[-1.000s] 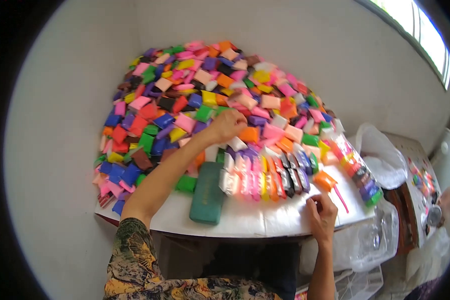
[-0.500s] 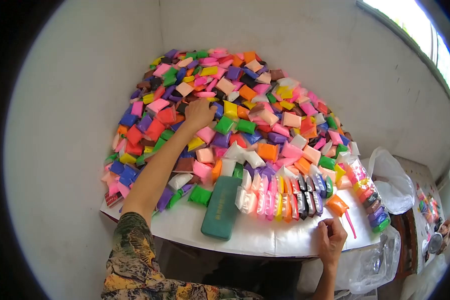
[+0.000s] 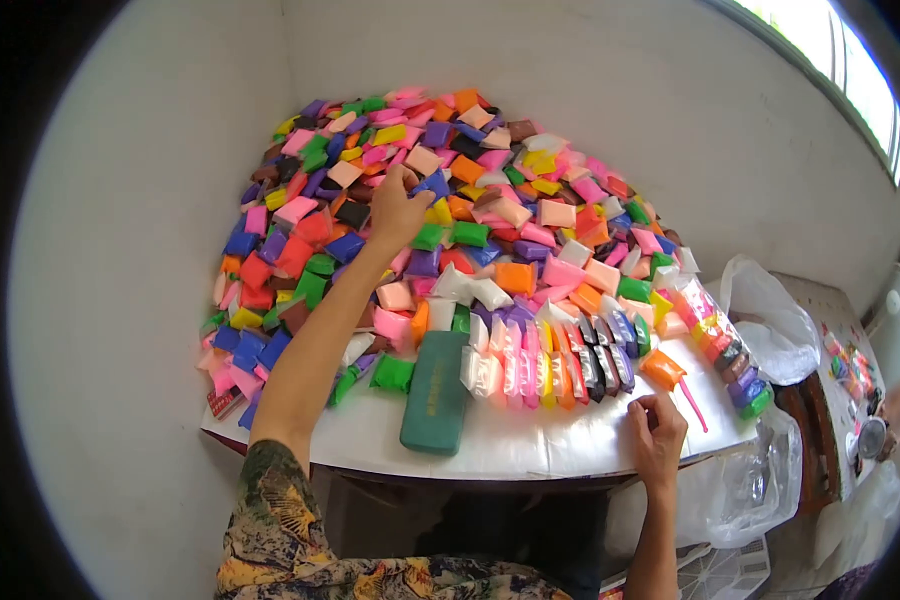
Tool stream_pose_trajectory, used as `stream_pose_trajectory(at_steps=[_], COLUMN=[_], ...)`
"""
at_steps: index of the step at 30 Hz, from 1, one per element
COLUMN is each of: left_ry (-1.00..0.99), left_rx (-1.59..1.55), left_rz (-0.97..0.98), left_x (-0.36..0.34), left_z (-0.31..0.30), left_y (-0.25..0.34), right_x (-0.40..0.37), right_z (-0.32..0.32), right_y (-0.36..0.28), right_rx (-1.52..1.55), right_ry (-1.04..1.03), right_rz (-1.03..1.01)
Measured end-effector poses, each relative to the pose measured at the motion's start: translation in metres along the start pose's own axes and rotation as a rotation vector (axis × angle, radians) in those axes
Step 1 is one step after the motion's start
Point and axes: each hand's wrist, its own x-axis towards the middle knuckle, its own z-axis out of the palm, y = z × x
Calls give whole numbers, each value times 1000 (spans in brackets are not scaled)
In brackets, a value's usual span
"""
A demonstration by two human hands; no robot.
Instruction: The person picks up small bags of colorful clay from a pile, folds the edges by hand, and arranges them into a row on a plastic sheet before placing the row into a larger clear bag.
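My left hand [image 3: 400, 208] is over the middle of a large heap of small clear packets of coloured modelling clay. Its thumb and fingers are closed on a blue clay packet [image 3: 432, 186], which sits tilted among the others. My right hand [image 3: 658, 438] rests at the table's front edge, fingers curled in and nothing visible in them. Just beyond it lie an orange clay packet [image 3: 662, 370] and a thin pink stick [image 3: 694, 406]. Left of that hand, clay packets [image 3: 555, 372] stand in two neat rows, sorted by colour, beside a green box [image 3: 436, 393].
A long clear bag of stacked clay packets [image 3: 722, 350] lies at the table's right. Crumpled clear plastic bags [image 3: 770, 330] are beyond it. White walls [image 3: 150, 200] close in the left and back. A side table [image 3: 820, 320] at right holds more small items.
My left hand has gone from lying knuckles-up on the heap to gripping the blue packet, slightly farther back. My right hand stays at the table edge. The whole view has shifted a little.
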Motion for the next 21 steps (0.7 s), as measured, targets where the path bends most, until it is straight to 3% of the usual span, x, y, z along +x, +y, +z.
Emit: stream_pose_trajectory(at_steps=[4, 8, 10, 13, 16, 21], left_ry=[-236, -462, -595, -676, -612, -633], left_rx=[-567, -959, -996, -1160, -1058, -897], left_rz=[-103, -184, -261, -398, -361, -281], left_x=[-88, -196, -241, -285, -305, -308], left_z=[-35, -22, -5, 34, 64, 72], left_y=[114, 180, 198, 209, 206, 205], right_x=[1, 3, 1, -14, -21, -21], right_z=[0, -1, -14, -41, -53, -55], right_y=[3, 10, -8, -13, -9, 5], right_rx=[-22, 324, 482, 545, 626, 564], right_ry=[44, 90, 60, -118, -125, -117], right_rz=[-25, -4, -9, 175, 258, 227])
